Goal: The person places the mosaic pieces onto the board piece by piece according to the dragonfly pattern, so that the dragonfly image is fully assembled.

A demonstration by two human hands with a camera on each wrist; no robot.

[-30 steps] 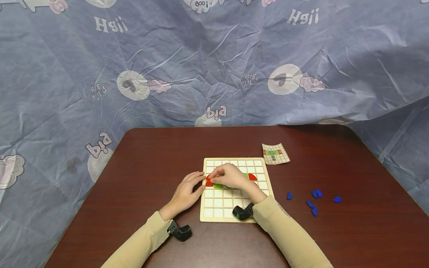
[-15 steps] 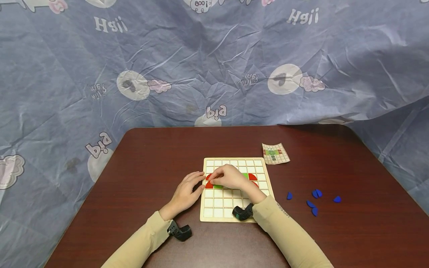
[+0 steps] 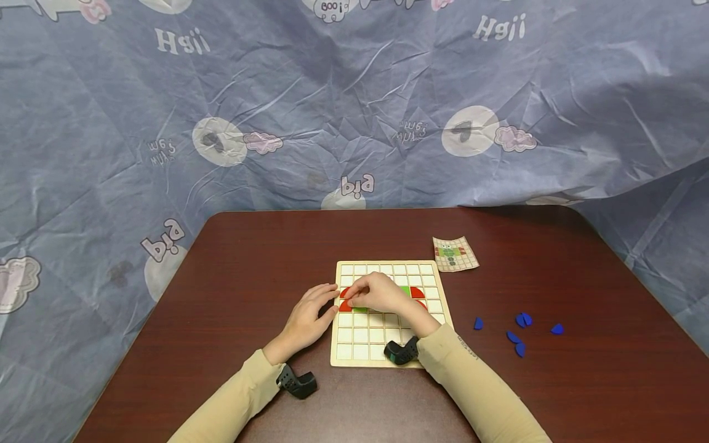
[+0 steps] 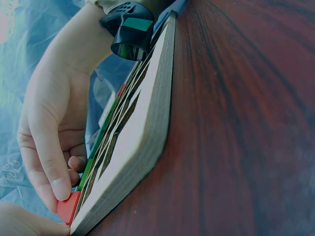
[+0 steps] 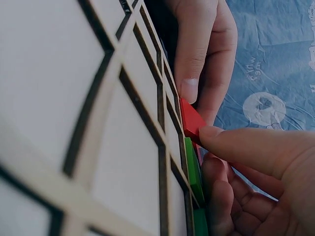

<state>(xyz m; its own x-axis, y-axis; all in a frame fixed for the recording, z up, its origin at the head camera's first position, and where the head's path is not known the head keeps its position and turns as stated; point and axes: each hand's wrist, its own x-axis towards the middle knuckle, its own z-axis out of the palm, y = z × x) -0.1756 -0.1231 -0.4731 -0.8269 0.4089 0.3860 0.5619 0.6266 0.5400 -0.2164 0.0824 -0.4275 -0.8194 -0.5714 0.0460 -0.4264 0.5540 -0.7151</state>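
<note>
Step in hand: you look to be setting the lower-left red piece (image 3: 344,306) into its cell on the grid board (image 3: 360,335), just left of centre in the head frame.
Right hand: your right hand (image 3: 381,291) has thumb and forefinger drawn together, pinching that piece; the other fingers tuck in over the green pieces (image 3: 360,309).
Left hand: your left hand (image 3: 308,314) lies relaxed, fingers slightly parted, tips along the board's left rim; thumb tip beside the same piece.
Next move: calls, I judge, for flat pressure, then a clean lift-off; dragging sideways could nudge the upper-left red piece (image 3: 344,292).
Seating: cannot tell whether the piece sits fully down.
Left wrist view: board seen nearly edge-on, its thickness plain; piece at lower left, your right thumb on it. Head view hides that profile.
Right wrist view: piece right of centre, your right thumb at one end, left thumb at the other; forefinger contact hidden.
Head view only: six blue pieces (image 3: 514,338) at lower right, pattern card (image 3: 454,257) off the board's upper-right corner, right-side red pieces (image 3: 417,292) partly behind your wrist.
</note>
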